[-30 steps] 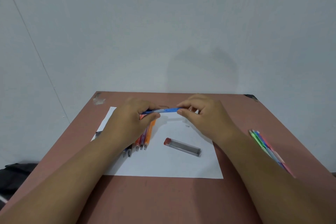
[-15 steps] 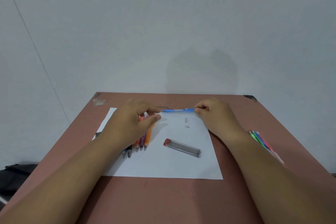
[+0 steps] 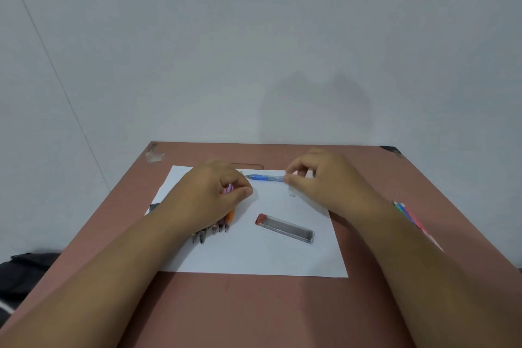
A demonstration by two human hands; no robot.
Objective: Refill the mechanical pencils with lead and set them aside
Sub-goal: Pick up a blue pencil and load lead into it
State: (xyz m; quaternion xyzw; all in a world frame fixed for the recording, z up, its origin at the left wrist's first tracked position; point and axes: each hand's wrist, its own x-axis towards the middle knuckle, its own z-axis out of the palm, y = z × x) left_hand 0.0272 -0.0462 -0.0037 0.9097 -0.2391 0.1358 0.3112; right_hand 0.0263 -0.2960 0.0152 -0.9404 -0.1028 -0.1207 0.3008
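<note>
One blue pencil (image 3: 264,177) — pinched in right grip (image 3: 319,181).

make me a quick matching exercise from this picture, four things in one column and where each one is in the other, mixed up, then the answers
Things:
1. blue pencil
2. lead case
3. bunch of pencils
4. set-aside pencils

Places:
A. on the bare table, right of the paper
B. under the left hand
C. pinched at one end by the right hand, near the paper's far edge
D. flat on the paper between the two forearms, red cap to the left

Pairs: 1-C, 2-D, 3-B, 4-A
</note>
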